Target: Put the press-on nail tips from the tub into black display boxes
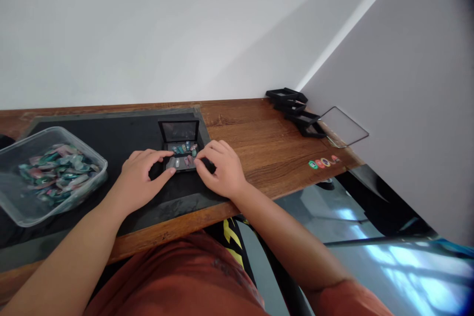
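Note:
A small black case stands with its lid raised on the dark mat, with several small nail-shaped pieces in teal, pink and clear tones inside. My left hand is at the case's left side, thumb and forefinger apart, the thumb tip by the lower left corner; it holds nothing that I can see. At the right side of the case is my right hand, thumb and forefinger pinched together over the right edge. Whatever lies between those fingertips is too small to make out.
A clear plastic tub full of teal and pink pieces sits at the left on the mat. Several black open cases are stacked at the back right, near a thin wire frame and round stickers.

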A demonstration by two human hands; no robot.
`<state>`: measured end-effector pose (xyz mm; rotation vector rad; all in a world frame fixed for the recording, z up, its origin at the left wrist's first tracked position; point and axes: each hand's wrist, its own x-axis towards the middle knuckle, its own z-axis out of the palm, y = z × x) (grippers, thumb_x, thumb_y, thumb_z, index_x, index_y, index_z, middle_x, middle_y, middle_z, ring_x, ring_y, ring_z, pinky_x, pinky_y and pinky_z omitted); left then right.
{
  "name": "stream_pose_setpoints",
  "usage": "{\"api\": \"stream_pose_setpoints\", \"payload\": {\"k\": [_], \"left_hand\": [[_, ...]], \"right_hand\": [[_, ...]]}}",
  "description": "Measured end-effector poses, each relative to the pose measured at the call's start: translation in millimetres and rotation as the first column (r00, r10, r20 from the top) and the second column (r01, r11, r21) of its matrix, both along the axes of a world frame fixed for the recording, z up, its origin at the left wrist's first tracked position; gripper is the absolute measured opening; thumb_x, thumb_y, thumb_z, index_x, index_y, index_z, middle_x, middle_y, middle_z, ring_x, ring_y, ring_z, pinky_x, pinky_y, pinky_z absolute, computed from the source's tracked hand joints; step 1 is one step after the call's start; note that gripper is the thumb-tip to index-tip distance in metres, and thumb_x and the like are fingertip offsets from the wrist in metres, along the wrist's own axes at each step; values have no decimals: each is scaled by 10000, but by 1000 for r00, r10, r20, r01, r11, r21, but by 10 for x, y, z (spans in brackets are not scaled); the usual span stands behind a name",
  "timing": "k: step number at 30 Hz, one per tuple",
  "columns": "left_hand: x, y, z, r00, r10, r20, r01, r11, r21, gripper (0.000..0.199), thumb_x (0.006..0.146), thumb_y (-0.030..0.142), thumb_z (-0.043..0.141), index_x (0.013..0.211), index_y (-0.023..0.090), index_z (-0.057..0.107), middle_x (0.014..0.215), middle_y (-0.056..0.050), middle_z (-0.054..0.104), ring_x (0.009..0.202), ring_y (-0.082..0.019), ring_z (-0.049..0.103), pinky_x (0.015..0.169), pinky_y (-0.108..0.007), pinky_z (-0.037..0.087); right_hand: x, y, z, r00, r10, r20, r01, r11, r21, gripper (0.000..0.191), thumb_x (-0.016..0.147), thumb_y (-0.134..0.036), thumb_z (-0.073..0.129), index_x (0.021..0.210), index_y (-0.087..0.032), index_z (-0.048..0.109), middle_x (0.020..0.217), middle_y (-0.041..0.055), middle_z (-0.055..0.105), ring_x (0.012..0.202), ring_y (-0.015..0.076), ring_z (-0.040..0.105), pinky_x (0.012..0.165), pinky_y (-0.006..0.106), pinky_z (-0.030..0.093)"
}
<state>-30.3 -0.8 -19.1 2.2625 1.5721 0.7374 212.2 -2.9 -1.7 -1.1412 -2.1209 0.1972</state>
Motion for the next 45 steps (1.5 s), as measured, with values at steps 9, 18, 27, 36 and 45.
{"api": "stream_pose_setpoints", "payload": {"k": [9,18,27,36,45], "left_hand": [[-1,-7,10,1000,-10,1,10,1000,3,441,907,497,614,1242,220,686,1027,-68,681,1015,-288,580,953,-446,440],[2,-16,32,1000,13,-6,-13,999,-35,453,904,533,601,1225,226,688,1038,-72,678,1025,-294,571,953,-457,437],[-22,-8,15,1000,7,-8,-8,999,-36,470,900,575,606,1223,243,688,1038,-64,681,1023,-293,577,953,-459,436],[-32,8,9,1000,5,-11,-6,999,-34,473,895,581,615,1220,245,687,1023,-64,675,1008,-293,580,934,-455,444],[-34,9,-6,1000,7,-30,-8,1000,-29,476,901,585,607,1228,247,682,1032,-68,676,1016,-298,582,939,-464,446]], "right_hand": [[120,97,-122,989,-81,-124,71,994,-84,119,883,-193,630,865,-187,748,792,32,671,799,181,594,796,328,445],[53,117,-118,996,-71,-58,62,986,-152,280,970,-302,605,1177,-230,779,1051,85,653,991,216,614,908,367,493],[41,125,-145,997,-67,33,71,984,-161,279,957,-280,612,1167,-247,794,1051,84,635,999,223,596,894,377,495],[4,133,-125,997,-72,28,75,982,-175,313,972,-293,599,1226,-232,771,1069,84,648,1007,223,609,907,376,501],[-11,147,-108,998,-46,52,56,978,-201,286,980,-312,624,1206,-244,784,1041,74,689,983,211,622,914,368,502]]}}
